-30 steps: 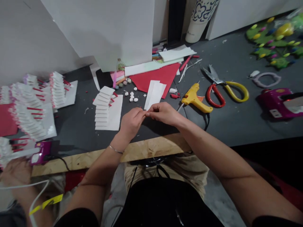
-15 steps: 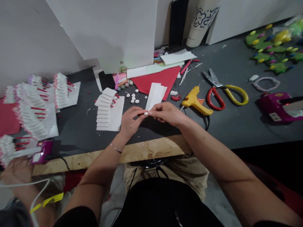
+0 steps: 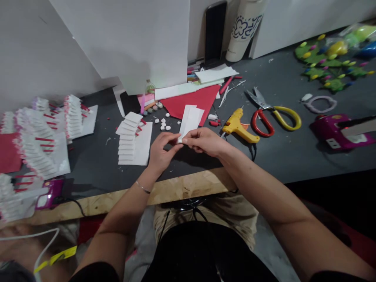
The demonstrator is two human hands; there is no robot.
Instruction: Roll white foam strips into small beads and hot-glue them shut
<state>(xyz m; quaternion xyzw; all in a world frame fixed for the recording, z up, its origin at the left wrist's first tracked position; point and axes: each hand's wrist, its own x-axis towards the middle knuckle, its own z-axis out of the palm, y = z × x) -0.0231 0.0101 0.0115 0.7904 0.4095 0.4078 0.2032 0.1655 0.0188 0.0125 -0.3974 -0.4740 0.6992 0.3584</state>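
White piece [image 3: 180,141], earlier hidden, now visible, pinched by left hand [image 3: 161,152] and right hand [image 3: 206,141]

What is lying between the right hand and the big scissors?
A yellow glue gun lies between the right hand and the scissors, as the head view shows.

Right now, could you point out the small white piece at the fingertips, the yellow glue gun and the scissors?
Small white piece [image 3: 180,140]: head view, on its exposed face.
Yellow glue gun [image 3: 234,122]: head view, on the middle of its body.
Scissors [image 3: 266,104]: head view, on the metal near the pivot.
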